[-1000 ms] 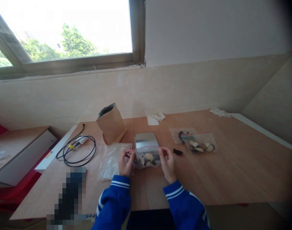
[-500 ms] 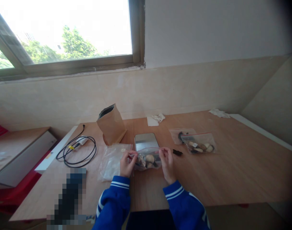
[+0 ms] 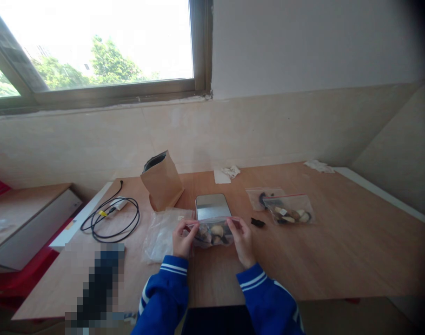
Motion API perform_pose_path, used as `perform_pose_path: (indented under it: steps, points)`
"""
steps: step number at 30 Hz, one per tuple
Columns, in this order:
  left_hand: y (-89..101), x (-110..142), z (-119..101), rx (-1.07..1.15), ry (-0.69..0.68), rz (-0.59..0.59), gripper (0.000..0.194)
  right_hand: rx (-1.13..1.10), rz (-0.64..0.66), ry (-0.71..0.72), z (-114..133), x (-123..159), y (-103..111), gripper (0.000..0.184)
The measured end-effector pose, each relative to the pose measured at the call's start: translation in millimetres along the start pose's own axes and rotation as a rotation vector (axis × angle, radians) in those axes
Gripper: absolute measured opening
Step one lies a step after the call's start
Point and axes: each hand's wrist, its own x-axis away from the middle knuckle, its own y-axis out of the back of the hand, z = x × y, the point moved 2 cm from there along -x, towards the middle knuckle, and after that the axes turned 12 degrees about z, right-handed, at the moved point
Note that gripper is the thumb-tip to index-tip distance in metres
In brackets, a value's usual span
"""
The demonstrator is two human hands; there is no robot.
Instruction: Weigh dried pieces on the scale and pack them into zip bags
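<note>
Between both hands is a clear zip bag (image 3: 215,235) holding pale, rounded slices and darker pieces. My left hand (image 3: 183,237) pinches its upper left corner. Fingers of my right hand (image 3: 241,239) are closed on the upper right end of its reddish seal strip. Just behind the bag lies a flat scale with a silvery top (image 3: 212,206); the bag hides its near edge. Clear plastic bags (image 3: 162,238) lie flat beside my left hand. To the right of my right hand is a small dark dried piece (image 3: 257,223).
A brown paper pouch (image 3: 162,181) stands open behind the flat bags. Another filled zip bag (image 3: 292,211) overlaps a bag with dark bits (image 3: 256,196) at right. A coiled black cable (image 3: 139,218) lies left. Crumpled tissue (image 3: 231,171) sits by the wall.
My right hand has shifted slightly left along the zip bag's top edge. My left hand stays at the left corner, and the bag's contents have settled a little differently.
</note>
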Motion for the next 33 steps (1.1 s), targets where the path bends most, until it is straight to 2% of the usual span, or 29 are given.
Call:
perform_pose_path:
  steps: [6,12,26,33]
  points:
    - [-0.2,1,1,0.045,0.063,-0.019,0.025,0.005,0.016,0.005,-3,0,0,0.036]
    - [0.2,1,3,0.052,0.101,-0.044,0.027,0.115,0.042,0.024,-11,0,1,0.039]
    - [0.9,1,-6,0.01,0.072,-0.087,0.025,0.176,-0.003,0.077,-17,0,2,0.034]
    - [-0.5,1,4,0.024,0.084,-0.018,0.029,0.151,-0.002,0.069,-15,0,2,0.034]
